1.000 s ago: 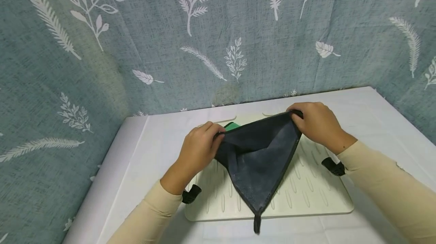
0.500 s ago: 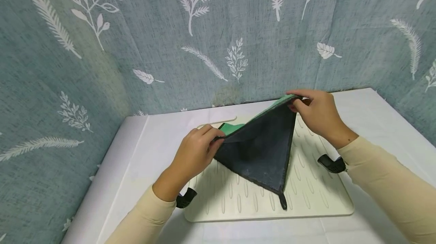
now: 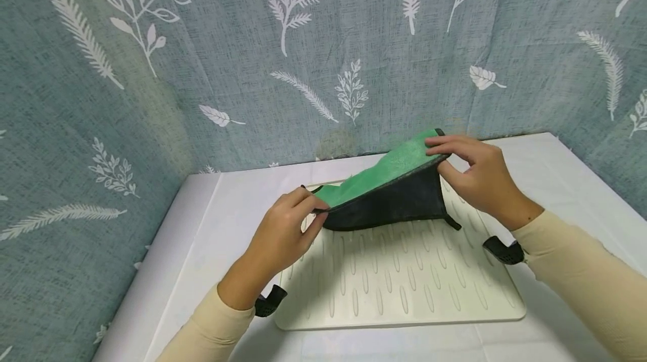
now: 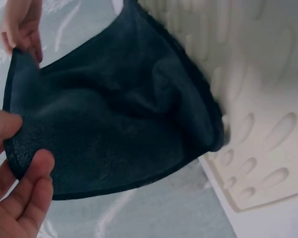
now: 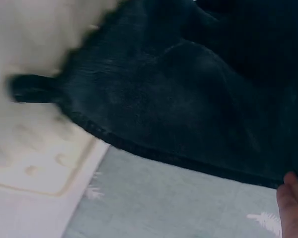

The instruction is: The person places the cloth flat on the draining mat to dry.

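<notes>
Blue-grey curtain with white leaf prints stands behind and to both sides; below it, a white surface. On that, a pale mat marked with long ovals. Cloth, green one face, dark the other, dark-bound edge, held up over the mat's 12 o'clock part; whether its lower edge touches the mat, cannot tell. Taking the cloth as the dial in the head view: right hand at 2 o'clock, grip pinching the bound edge, fingers on the green face; left hand at 8, grip likewise pinching the edge between thumb and fingers. Small loop sticks out from a corner at 4. Judged light, limp, soft-napped, hardly slippery or fragile; likely to sag between holds. Best held at the bound corners, thumb against fingers, edge kept taut.
</notes>
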`<state>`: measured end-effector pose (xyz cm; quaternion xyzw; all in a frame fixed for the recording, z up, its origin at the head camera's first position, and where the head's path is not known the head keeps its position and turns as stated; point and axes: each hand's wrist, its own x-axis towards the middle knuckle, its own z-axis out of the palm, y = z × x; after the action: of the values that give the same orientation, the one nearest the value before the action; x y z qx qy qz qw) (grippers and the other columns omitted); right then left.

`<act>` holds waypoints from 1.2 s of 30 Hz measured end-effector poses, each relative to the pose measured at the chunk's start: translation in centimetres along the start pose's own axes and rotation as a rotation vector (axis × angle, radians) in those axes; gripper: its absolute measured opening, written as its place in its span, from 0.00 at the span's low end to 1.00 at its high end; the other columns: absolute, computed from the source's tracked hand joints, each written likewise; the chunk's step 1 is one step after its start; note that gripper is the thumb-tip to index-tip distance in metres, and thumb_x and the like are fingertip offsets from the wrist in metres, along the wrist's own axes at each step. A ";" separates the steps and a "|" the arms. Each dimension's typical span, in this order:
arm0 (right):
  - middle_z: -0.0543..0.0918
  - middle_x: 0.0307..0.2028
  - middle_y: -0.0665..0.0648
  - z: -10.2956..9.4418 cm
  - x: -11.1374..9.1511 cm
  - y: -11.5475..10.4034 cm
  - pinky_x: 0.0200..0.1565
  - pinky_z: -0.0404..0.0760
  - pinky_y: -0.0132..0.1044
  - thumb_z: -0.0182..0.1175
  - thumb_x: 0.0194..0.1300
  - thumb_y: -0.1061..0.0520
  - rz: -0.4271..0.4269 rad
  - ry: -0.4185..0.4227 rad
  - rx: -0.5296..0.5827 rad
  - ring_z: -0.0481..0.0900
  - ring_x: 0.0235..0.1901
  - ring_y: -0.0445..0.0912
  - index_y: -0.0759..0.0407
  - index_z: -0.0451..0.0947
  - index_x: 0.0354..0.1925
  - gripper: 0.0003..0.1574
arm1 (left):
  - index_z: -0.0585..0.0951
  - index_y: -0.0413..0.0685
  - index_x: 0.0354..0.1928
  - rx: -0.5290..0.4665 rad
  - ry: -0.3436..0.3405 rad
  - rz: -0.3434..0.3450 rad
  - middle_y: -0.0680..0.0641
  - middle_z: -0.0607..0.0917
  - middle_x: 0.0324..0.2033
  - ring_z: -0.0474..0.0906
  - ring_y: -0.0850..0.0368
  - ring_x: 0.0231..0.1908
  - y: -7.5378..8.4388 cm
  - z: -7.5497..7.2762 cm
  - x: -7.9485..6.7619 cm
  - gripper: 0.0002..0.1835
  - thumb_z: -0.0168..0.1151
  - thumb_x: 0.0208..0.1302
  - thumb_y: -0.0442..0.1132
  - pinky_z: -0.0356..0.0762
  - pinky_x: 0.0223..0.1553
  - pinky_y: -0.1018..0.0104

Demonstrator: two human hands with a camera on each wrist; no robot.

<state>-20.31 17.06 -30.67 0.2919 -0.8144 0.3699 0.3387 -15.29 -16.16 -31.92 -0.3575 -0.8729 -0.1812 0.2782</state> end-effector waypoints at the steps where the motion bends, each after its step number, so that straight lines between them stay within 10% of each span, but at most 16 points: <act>1: 0.84 0.45 0.53 0.0 -0.5 0.1 0.49 0.66 0.16 0.58 0.51 0.72 -0.005 -0.019 -0.002 0.79 0.50 0.46 0.54 0.84 0.38 0.19 | 0.81 0.52 0.35 0.003 -0.016 0.001 0.56 0.78 0.32 0.72 0.62 0.31 0.1 0.0 -0.2 0.03 0.62 0.58 0.38 0.73 0.37 0.68; 12: 0.84 0.43 0.47 -0.8 -6.7 -0.9 0.31 0.68 0.17 0.61 0.50 0.70 -0.018 -0.288 -0.064 0.80 0.44 0.39 0.49 0.82 0.39 0.20 | 0.82 0.56 0.33 0.031 -0.187 0.067 0.60 0.78 0.32 0.75 0.66 0.34 0.8 0.4 -3.1 0.06 0.66 0.53 0.37 0.74 0.38 0.71; 21: 0.81 0.37 0.39 -1.2 -10.5 -2.1 0.39 0.78 0.31 0.64 0.50 0.65 -0.054 -0.504 -0.154 0.79 0.38 0.34 0.46 0.81 0.37 0.16 | 0.82 0.59 0.29 0.049 -0.260 0.116 0.61 0.77 0.27 0.72 0.69 0.27 1.4 1.2 -5.7 0.06 0.70 0.49 0.40 0.69 0.31 0.74; 36: 0.75 0.37 0.35 -1.0 -13.4 -2.4 0.42 0.67 0.16 0.69 0.42 0.63 -0.191 -0.542 -0.108 0.73 0.38 0.31 0.40 0.80 0.34 0.21 | 0.83 0.63 0.27 0.054 -0.374 0.130 0.64 0.78 0.24 0.74 0.71 0.25 2.8 1.2 -7.7 0.06 0.72 0.47 0.44 0.62 0.25 0.79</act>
<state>-10.21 19.58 -39.47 0.4370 -0.8626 0.2009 0.1570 -9.13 -17.64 -37.28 -0.4330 -0.8889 -0.0699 0.1319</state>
